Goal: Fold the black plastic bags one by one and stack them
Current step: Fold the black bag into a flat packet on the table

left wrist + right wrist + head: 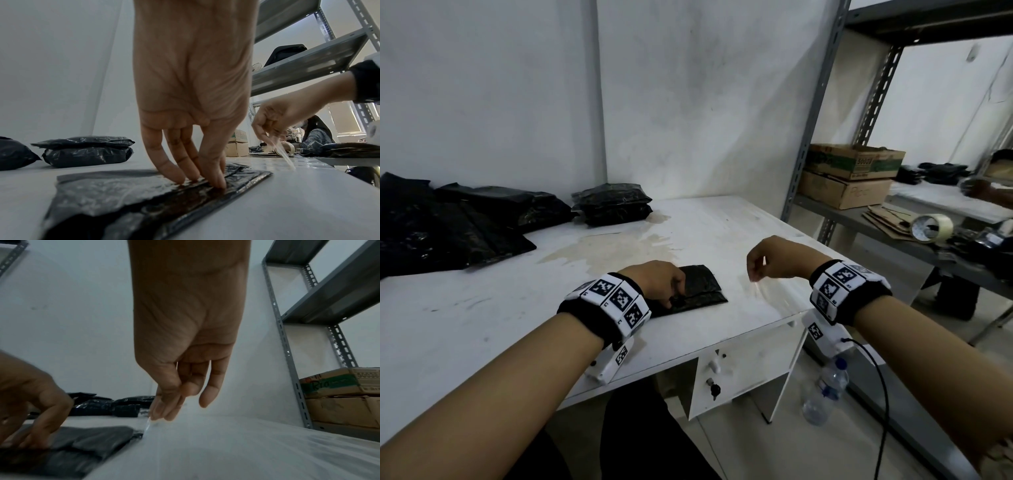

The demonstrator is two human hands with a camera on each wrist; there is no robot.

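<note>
A folded black plastic bag (703,286) (123,194) lies flat near the front of the white table (482,325). My left hand (671,291) (197,180) presses down on it with straight fingertips along the fold. To the right, my right hand (755,272) (164,415) hovers just above the table and pinches a thin clear strip (285,157) (148,424) that hangs down to the surface. A stack of folded black bags (613,204) (86,151) sits at the back by the wall. A pile of unfolded black bags (448,226) lies at the back left.
A grey metal shelf (811,137) stands right of the table, holding cardboard boxes (852,178) and a tape roll (931,228). A water bottle (825,390) stands on the floor beside the table's drawer unit (743,373). A stain marks the table's middle.
</note>
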